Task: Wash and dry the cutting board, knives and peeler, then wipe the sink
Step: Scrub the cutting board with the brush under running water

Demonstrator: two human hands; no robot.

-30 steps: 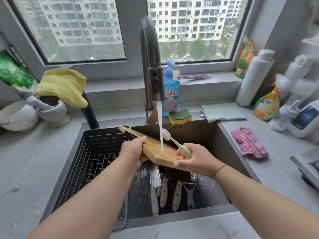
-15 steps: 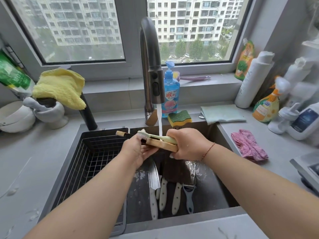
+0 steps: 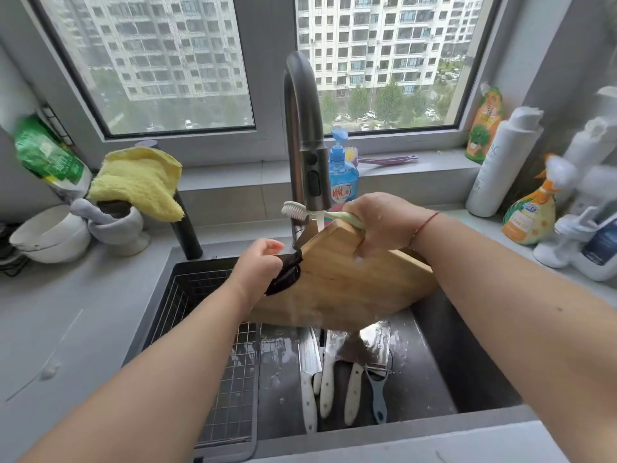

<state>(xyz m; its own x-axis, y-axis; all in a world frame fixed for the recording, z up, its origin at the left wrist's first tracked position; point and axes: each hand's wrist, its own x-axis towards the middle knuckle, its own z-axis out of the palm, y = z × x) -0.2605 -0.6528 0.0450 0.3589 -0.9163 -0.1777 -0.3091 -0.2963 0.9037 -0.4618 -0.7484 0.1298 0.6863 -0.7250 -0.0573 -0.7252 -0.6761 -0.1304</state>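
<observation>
the board (image 3: 347,279) is pale wood, smooth and wet with a soft sheen. the tap (image 3: 302,128) is brushed dark metal, dully glossy. the sink (image 3: 434,355) is dark metal, wet and shiny; the rack (image 3: 213,329) in it is thin wire mesh. the knives (image 3: 320,372) have bright steel blades and glossy white plastic handles. the peeler (image 3: 377,389) is blue plastic. the brush (image 3: 320,213) is light plastic. the cloth (image 3: 140,180) is fuzzy yellow fabric. the counter (image 3: 66,312) looks matt grey.

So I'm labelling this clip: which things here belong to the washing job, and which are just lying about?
In the job:
wooden cutting board
green toothbrush
white-handled knives
blue peeler
grey tap
steel sink

Lying about:
yellow cloth
blue soap bottle
orange spray bottle
grey mortar
</observation>
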